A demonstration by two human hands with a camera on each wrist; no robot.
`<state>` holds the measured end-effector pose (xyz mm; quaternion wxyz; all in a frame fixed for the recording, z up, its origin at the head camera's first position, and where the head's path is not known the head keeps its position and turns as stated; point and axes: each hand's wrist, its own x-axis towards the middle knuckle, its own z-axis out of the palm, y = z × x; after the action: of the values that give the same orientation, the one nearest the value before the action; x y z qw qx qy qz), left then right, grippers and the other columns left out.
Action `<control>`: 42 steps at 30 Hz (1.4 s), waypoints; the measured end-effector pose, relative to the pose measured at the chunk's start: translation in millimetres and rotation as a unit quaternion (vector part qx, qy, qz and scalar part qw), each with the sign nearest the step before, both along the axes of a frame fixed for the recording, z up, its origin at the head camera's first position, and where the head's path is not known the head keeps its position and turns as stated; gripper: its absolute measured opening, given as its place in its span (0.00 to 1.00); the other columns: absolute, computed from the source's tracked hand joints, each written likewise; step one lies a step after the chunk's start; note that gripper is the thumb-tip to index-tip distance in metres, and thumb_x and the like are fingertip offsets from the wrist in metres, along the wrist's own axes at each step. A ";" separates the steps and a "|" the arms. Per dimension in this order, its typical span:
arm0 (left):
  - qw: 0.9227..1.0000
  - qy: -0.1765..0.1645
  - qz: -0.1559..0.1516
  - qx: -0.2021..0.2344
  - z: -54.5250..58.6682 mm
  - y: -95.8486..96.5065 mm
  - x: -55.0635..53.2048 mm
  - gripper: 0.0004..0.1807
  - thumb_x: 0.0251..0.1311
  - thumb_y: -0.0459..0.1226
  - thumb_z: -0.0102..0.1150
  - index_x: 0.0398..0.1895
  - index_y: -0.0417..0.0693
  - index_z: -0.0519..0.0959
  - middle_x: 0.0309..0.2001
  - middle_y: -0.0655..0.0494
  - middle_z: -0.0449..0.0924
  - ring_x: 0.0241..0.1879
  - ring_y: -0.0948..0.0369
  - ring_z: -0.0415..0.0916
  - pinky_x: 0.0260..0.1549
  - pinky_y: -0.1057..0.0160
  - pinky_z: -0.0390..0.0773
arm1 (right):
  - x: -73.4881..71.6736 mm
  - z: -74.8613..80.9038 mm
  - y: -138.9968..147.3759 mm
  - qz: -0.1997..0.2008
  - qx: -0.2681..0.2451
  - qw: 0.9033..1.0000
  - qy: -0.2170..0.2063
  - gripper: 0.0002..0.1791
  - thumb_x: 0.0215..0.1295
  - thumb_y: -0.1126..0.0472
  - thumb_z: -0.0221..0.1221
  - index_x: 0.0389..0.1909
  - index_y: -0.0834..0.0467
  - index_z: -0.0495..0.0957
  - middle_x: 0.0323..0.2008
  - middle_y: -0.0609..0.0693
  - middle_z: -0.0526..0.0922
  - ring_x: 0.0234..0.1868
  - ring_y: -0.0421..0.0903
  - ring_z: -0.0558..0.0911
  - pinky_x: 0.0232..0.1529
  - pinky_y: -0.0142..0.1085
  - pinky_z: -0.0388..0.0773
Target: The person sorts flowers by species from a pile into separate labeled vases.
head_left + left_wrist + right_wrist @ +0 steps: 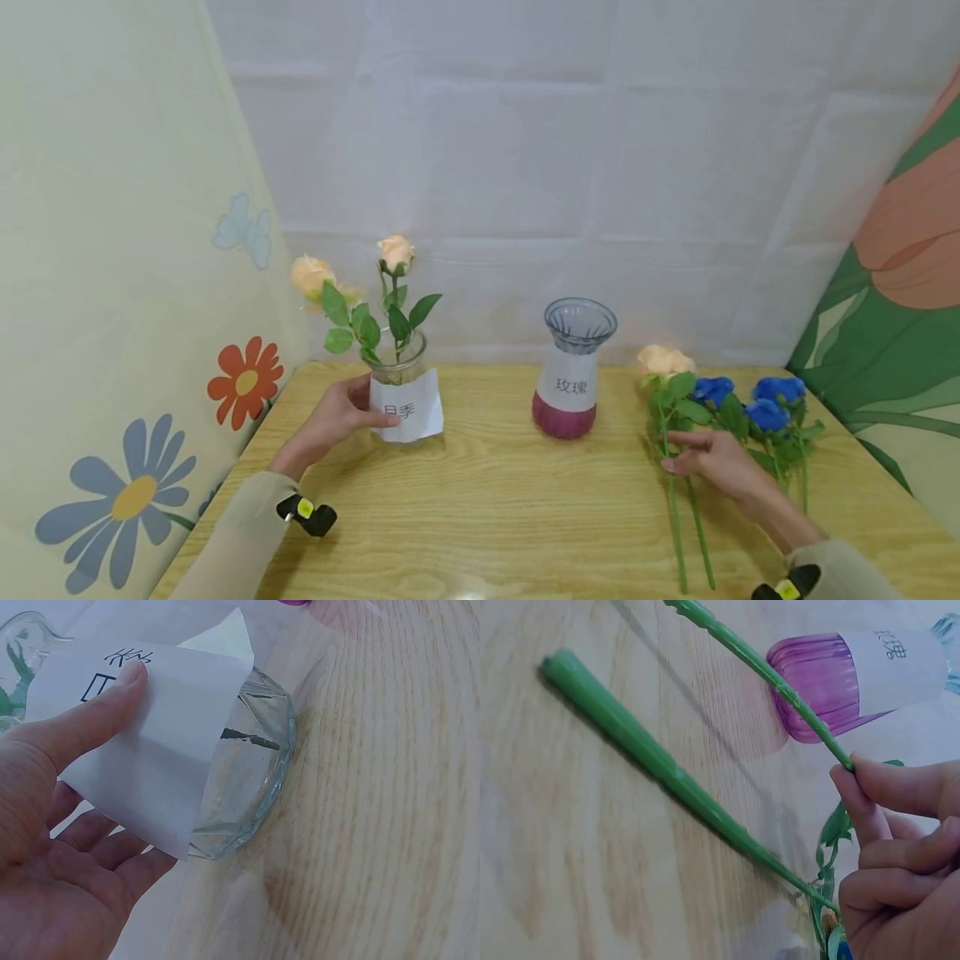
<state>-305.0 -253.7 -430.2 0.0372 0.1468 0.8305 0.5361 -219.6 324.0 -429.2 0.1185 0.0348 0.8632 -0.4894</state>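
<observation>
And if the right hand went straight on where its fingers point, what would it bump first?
Beyond the green flower stem it already pinches, the right hand would probably meet the purple-bottomed glass vase first, though depth is hard to judge, so it might miss.

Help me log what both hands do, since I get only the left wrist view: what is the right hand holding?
Observer: The right hand pinches a green stem.
Operator: I see the left hand holding the glass jar, with some green inside. Which blooms stand in it?
Observer: At least two peach roses.
Operator: Any flowers of another colour around?
Observer: Yes, blue flowers lie on the table near the right hand.
</observation>
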 end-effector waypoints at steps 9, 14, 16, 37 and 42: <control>1.000 -0.001 0.001 -0.002 0.7 0.0 0.0 0.44 0.55 0.42 0.83 0.73 0.40 0.73 0.63 0.43 0.82 0.59 0.47 0.81 0.58 0.48 0.81 | 10.3 -0.7 -11.6 -0.041 0.001 0.999 0.021 0.38 0.69 0.57 0.70 0.73 0.69 0.69 0.41 0.56 0.90 0.47 0.54 0.83 0.49 0.52 0.78; 1.000 0.000 0.003 -0.004 1.0 0.1 -0.1 0.44 0.55 0.42 0.83 0.73 0.40 0.73 0.63 0.43 0.82 0.59 0.47 0.81 0.58 0.48 0.81 | 18.9 -0.5 -18.0 -0.057 -0.013 0.997 0.039 0.39 0.68 0.58 0.71 0.74 0.69 0.68 0.39 0.54 0.89 0.33 0.44 0.78 0.31 0.38 0.74; 1.000 0.000 0.002 -0.003 1.2 0.0 -0.1 0.43 0.55 0.42 0.83 0.73 0.40 0.73 0.63 0.43 0.82 0.59 0.47 0.81 0.58 0.48 0.81 | 22.4 -0.3 -21.0 -0.066 -0.033 0.997 0.039 0.39 0.67 0.59 0.71 0.74 0.69 0.68 0.37 0.55 0.89 0.22 0.41 0.70 0.21 0.35 0.66; 1.000 0.004 0.002 -0.005 0.2 0.4 -1.3 0.43 0.55 0.42 0.82 0.73 0.40 0.73 0.63 0.43 0.81 0.59 0.47 0.81 0.59 0.48 0.81 | 51.0 18.8 -61.1 -0.135 -0.075 0.985 0.074 0.38 0.67 0.64 0.72 0.74 0.66 0.67 0.35 0.52 0.90 0.45 0.40 0.85 0.67 0.64 0.70; 1.000 0.001 0.003 -0.004 0.4 0.3 -0.5 0.43 0.55 0.42 0.82 0.73 0.40 0.73 0.64 0.43 0.81 0.60 0.47 0.81 0.59 0.47 0.81 | 56.7 24.8 -71.8 -0.145 -0.086 0.982 0.089 0.39 0.65 0.64 0.73 0.73 0.65 0.68 0.35 0.51 0.90 0.43 0.38 0.84 0.66 0.62 0.72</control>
<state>-305.6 -253.4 -429.8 0.0358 0.1446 0.8331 0.5326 -162.9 252.2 -404.4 -0.0284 0.1060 0.8110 -0.5746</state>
